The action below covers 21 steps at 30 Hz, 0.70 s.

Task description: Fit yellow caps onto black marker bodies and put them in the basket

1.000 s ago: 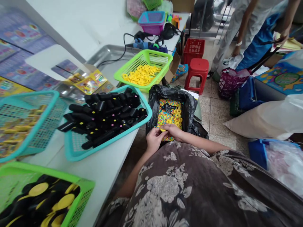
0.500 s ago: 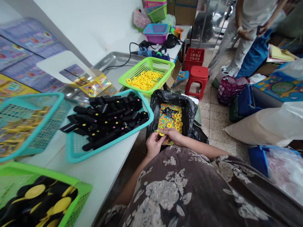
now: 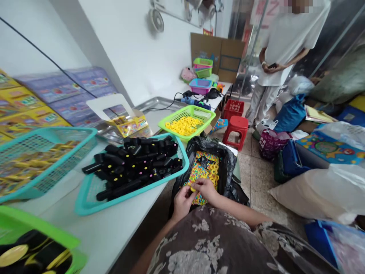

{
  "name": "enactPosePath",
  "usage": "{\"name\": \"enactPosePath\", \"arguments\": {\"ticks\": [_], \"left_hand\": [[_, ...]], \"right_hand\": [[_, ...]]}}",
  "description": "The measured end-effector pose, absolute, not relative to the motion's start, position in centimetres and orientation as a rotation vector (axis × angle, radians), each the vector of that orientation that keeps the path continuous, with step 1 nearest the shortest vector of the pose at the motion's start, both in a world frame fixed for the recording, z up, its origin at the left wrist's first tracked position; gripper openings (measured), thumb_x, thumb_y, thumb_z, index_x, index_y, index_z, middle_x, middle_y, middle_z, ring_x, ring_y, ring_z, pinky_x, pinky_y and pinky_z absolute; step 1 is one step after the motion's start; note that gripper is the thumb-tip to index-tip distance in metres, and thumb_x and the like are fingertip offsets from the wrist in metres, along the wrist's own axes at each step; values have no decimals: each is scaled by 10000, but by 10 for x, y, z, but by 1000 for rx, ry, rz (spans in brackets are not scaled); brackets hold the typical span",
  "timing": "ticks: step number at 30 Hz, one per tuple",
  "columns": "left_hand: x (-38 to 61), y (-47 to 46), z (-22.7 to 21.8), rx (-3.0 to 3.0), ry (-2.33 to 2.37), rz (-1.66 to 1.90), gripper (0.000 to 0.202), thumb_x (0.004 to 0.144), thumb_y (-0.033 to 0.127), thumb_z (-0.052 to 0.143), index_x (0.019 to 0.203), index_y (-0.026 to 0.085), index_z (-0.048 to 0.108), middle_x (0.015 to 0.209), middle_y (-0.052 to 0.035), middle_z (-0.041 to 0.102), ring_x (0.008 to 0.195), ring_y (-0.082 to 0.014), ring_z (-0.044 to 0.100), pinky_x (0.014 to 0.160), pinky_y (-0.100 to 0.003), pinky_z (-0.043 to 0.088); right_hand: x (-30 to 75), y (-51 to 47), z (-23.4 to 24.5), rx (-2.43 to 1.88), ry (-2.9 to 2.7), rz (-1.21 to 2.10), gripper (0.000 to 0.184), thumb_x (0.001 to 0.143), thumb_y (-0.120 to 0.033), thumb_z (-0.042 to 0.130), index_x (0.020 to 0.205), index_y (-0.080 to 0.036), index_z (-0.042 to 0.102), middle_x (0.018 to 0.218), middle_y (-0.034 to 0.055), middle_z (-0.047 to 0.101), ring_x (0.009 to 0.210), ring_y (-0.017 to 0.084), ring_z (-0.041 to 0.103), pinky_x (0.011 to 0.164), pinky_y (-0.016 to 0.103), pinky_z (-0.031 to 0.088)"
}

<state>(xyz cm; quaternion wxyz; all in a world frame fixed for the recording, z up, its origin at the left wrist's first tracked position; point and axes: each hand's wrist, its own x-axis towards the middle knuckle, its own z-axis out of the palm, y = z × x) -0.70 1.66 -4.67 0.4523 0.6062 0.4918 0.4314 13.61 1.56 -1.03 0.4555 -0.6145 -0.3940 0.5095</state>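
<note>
My left hand (image 3: 182, 202) and my right hand (image 3: 207, 191) meet over a box lined with a black plastic bag (image 3: 229, 173). Both are closed, pinching a small yellow ring-shaped piece (image 3: 193, 188) between their fingertips; fingers partly cover it. Under them the box holds many small coloured beads (image 3: 196, 171). More yellow rings (image 3: 213, 176) lie on the beads at the right side, and a dark scrap or piece (image 3: 203, 160) sits toward the far end. To the left is a turquoise basket (image 3: 114, 207) piled with black tube-like pieces (image 3: 137, 163) bearing coloured dots.
On the table (image 3: 125, 232) stand a green basket of yellow pieces (image 3: 185, 125), a turquoise basket of wrapped items (image 3: 71, 133) and a green basket (image 3: 68, 238) of black-and-yellow parts. A red stool (image 3: 238, 131) and sacks (image 3: 313, 190) occupy the floor. Another person (image 3: 285, 49) stands farther back.
My view has tilted upward, so the scene sits lower and more of the standing person and wall shows. Both hands stay together on the yellow ring. The person's hands have come together.
</note>
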Motion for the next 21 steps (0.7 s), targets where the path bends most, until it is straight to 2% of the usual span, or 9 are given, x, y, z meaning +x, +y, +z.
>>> {"name": "enactPosePath", "arguments": {"ticks": [4, 8, 12, 15, 19, 21], "left_hand": [[-7, 17, -48, 1442, 1164, 1028, 448, 724, 646, 763, 690, 214, 649, 636, -1, 639, 627, -172, 587, 601, -276, 488], [-8, 15, -49, 1420, 1142, 1074, 410, 732, 611, 780, 794, 210, 720, 746, -25, 734, 688, -198, 660, 670, -309, 547], [-9, 15, -50, 1442, 1167, 1131, 410, 717, 608, 799, 809, 215, 731, 744, -30, 744, 679, -205, 667, 650, -316, 552], [-10, 15, -48, 1463, 1194, 1154, 444, 705, 639, 806, 790, 210, 731, 685, -11, 690, 626, -176, 607, 612, -298, 516], [-10, 14, -40, 1384, 1170, 1165, 586, 668, 767, 798, 784, 197, 731, 753, -23, 689, 688, -175, 627, 632, -288, 522], [-9, 12, -38, 1278, 1136, 1096, 674, 660, 849, 760, 796, 190, 714, 721, -12, 669, 646, -158, 617, 574, -261, 489]], "right_hand": [[134, 17, -12, -1543, -1030, 1181, 266, 726, -298, 831, 560, -225, 636, 621, -14, 635, 650, 155, 564, 631, 272, 431], [133, 15, -8, -1532, -778, 1438, 348, 726, -435, 846, 618, -215, 599, 559, -32, 582, 510, 124, 517, 465, 236, 338], [132, 14, -6, -1514, -727, 1684, 257, 787, -430, 772, 785, -220, 625, 534, -42, 608, 434, 141, 562, 405, 226, 336], [131, 13, -6, -1455, -706, 1772, 169, 841, -374, 657, 819, -209, 623, 541, -28, 626, 419, 136, 574, 394, 218, 311], [129, 12, -11, -1409, -652, 1688, 179, 771, -375, 655, 783, -205, 602, 536, -38, 601, 394, 118, 533, 396, 229, 268], [128, 12, -15, -1395, -673, 1595, 210, 685, -378, 696, 768, -207, 605, 525, -54, 580, 394, 119, 525, 406, 234, 262]]}}
